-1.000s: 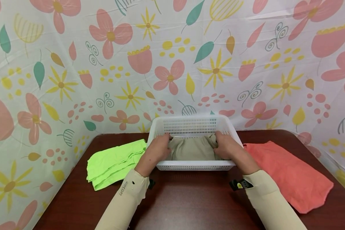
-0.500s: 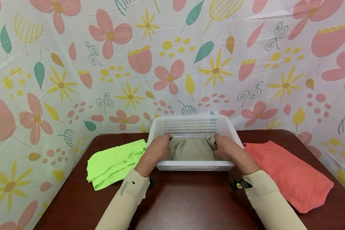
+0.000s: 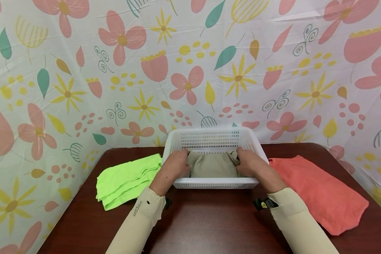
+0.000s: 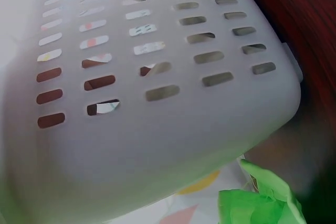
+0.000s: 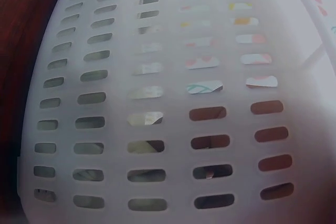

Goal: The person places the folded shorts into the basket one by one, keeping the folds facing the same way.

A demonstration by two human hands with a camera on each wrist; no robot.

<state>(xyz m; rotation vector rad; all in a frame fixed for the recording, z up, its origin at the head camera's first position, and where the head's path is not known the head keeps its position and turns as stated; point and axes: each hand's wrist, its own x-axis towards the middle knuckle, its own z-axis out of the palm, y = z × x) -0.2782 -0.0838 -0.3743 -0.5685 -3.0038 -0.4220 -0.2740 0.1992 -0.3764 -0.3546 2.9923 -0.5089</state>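
A white perforated plastic basket (image 3: 216, 181) stands near the back of the table, with a folded grey-beige cloth (image 3: 213, 165) lying inside it. My left hand (image 3: 178, 163) reaches over the basket's left side and grips the cloth's left end. At the opposite end my right hand (image 3: 249, 162) holds the same cloth, where a rumpled fold shows beside the thumb. Most fingertips are hidden by the hands and the cloth. Both wrist views are filled by the slotted basket wall (image 4: 157, 161), and neither hand shows there.
Left of the basket lies a folded bright green cloth (image 3: 127, 180), close against its side. A coral-red folded cloth (image 3: 320, 194) lies to the right, partly behind my right forearm. The dark brown table (image 3: 209, 218) backs onto a flower-printed curtain (image 3: 190, 63).
The cloth's right end has shifted slightly inward beside my right thumb over the last second. Both hands stay inside the basket, and the basket and other cloths keep their places.
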